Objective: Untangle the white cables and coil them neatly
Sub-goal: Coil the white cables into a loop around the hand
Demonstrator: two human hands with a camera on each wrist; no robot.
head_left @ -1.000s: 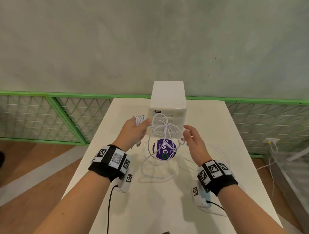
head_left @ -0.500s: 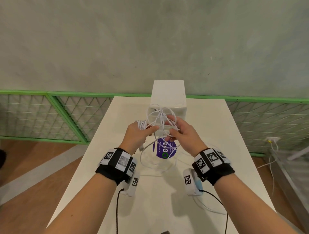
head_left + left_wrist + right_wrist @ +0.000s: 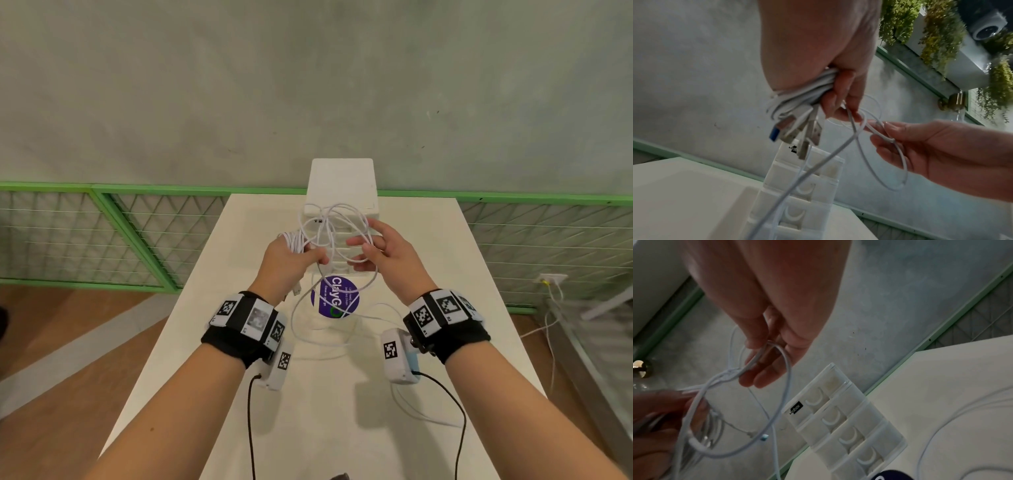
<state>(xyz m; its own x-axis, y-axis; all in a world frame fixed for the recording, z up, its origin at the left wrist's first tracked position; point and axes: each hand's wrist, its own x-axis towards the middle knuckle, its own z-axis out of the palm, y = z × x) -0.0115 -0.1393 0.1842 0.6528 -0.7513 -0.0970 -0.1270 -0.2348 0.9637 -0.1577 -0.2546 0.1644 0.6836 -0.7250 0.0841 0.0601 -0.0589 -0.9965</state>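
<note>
- Since half a second ago, both hands have risen slightly with the tangle of thin white cables (image 3: 334, 233), and the right hand (image 3: 387, 255) has drawn away from the left hand (image 3: 286, 262), spreading the loops wider.
- Left hand: clenched round a gathered bundle of cable turns (image 3: 797, 95); several flat plug ends (image 3: 797, 128), one with a blue tip, hang below the fist.
- Right hand: thumb and forefinger pinch one strand (image 3: 764, 356) of a loop, the other fingers (image 3: 764, 374) loosely extended beneath it.
- Between the hands: strands cross in a knot (image 3: 723, 374) just beside the right fingertips; the whole tangle hangs above the surface, in front of the drawer unit.
- Below the hands: slack cable (image 3: 308, 329) droops to the cream-white flat surface (image 3: 222, 325) and lies in wide curves around a round purple sticker (image 3: 334, 301).
- Container: a small white plastic drawer unit (image 3: 342, 185) with stacked drawers and crescent-shaped pulls (image 3: 831, 420) stands at the far edge of the surface; its drawers are shut and their contents cannot be seen.
</note>
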